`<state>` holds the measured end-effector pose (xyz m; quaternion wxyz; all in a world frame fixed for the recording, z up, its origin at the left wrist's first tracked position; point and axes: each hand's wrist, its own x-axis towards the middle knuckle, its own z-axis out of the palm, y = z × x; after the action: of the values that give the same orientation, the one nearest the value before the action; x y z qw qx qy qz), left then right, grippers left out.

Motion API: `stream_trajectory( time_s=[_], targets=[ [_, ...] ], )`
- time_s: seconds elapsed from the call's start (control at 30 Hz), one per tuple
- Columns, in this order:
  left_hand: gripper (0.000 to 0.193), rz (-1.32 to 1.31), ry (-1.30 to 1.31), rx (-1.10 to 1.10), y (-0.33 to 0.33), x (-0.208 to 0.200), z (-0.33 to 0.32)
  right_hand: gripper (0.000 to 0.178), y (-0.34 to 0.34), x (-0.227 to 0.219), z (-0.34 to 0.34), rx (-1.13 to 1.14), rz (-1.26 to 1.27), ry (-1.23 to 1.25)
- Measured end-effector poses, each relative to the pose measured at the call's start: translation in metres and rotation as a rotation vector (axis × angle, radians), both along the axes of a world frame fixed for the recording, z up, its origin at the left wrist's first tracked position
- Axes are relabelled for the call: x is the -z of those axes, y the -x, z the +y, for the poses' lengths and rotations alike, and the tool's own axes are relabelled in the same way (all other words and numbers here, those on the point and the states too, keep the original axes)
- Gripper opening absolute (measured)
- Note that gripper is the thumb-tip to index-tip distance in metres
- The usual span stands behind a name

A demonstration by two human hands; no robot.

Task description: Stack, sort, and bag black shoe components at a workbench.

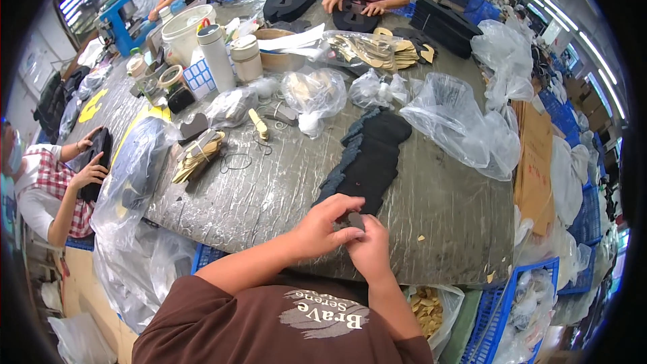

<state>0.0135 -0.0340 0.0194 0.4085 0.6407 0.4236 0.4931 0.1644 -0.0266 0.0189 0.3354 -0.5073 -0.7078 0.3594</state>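
Both my hands meet at the near edge of the table (445, 243). My left hand (323, 229) pinches a small dark grey-brown flat piece (355, 220) between thumb and fingers. My right hand (369, 246) is closed against the same piece from the right; its fingertips are partly hidden. Just beyond my hands lies a row of overlapping black cut pieces (371, 155) with ragged bluish edges on the left. To the left rests a bundle of thin tan cut pieces (199, 155), with a dark curved piece (194, 127) beside it.
Clear plastic bags (465, 128) lie at the right. Cups, a white bottle (214, 57) and a bucket (189, 34) stand at the back left. Co-workers handle black pieces across the table (357, 13) and at the left (98, 162). A blue crate (526, 310) is at lower right.
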Motion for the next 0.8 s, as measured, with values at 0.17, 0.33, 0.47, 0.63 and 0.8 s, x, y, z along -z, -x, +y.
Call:
stream_trajectory(
  time_s=[0.17,0.33,0.47,0.63,0.8],
  targets=[
    [0.029,0.032,0.133,-0.014,0.016,0.001,-0.012,0.041,0.002,0.000,-0.007,-0.205,0.073,0.103],
    [0.035,0.168,-0.181,-0.095,0.047,0.035,-0.043,0.024,0.023,0.024,-0.024,-0.298,-0.028,-0.261],
    [0.037,0.793,-0.076,-0.093,0.051,0.050,-0.062,0.022,0.036,0.060,-0.034,-0.283,-0.345,-0.443],
    [0.049,0.931,-0.156,-0.130,0.046,0.056,-0.069,0.026,0.044,0.058,-0.042,-0.219,-0.430,-0.425],
    [0.059,1.051,-0.338,-0.066,0.041,0.028,-0.065,0.030,0.037,0.064,-0.041,-0.204,-0.213,-0.362]
  ],
)
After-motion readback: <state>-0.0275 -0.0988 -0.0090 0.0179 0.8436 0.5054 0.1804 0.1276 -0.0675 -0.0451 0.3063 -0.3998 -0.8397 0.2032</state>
